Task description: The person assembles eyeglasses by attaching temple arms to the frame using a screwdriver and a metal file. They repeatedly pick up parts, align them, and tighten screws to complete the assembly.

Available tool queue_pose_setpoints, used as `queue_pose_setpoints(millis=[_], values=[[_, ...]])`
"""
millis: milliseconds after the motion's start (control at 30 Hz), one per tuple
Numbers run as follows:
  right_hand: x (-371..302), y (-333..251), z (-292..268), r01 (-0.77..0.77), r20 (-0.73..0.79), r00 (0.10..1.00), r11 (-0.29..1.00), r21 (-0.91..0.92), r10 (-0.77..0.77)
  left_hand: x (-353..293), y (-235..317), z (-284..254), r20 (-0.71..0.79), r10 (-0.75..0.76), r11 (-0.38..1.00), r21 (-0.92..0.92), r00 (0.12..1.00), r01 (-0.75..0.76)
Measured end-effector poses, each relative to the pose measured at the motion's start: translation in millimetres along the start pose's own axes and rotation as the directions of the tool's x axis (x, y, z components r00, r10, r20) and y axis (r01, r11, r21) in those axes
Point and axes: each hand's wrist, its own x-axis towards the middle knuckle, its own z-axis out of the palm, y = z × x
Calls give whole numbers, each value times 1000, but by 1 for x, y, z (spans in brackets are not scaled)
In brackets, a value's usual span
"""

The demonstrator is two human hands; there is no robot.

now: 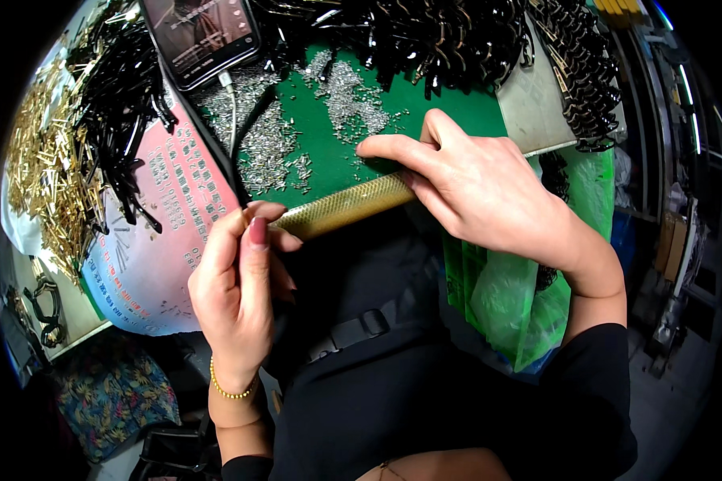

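Observation:
Near the front edge of a green work mat, my left hand is closed, thumb pressed toward the fingers. Whatever it pinches, if anything, is too small or hidden to name. It sits at the left end of a yellowish, textured edge strip. At the strip's other end my right hand has its index finger stretched onto the mat, beside loose silver screw-like pieces. The fingers are apart and I see nothing held in them. Another heap of silver pieces lies farther left.
Black eyeglass frames are piled at the back, with more frames at the right. Black temple-like parts and gold slender parts heap up left. A phone with a white cable stands behind. A green crate is at lower right.

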Motion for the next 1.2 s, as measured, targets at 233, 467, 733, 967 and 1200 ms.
queue_pose_setpoints(millis=[233,467,733,967,1200], values=[[18,-18,-1,60,109,980,775,629,-165,8,-9,-1,16,29,996,79,999,-30],[34,-47,-30,-470,518,844,272,840,-141,10,-15,0,3,136,983,128,991,-135],[35,-51,-35,-557,578,814,203,805,-60,18,-30,3,43,544,708,513,838,-486],[31,-58,-32,-486,562,825,429,761,-63,13,-41,-5,114,691,534,586,714,-610],[87,-106,-1,322,-98,946,929,181,-309,1,-18,-73,-546,349,937,192,762,-291]])
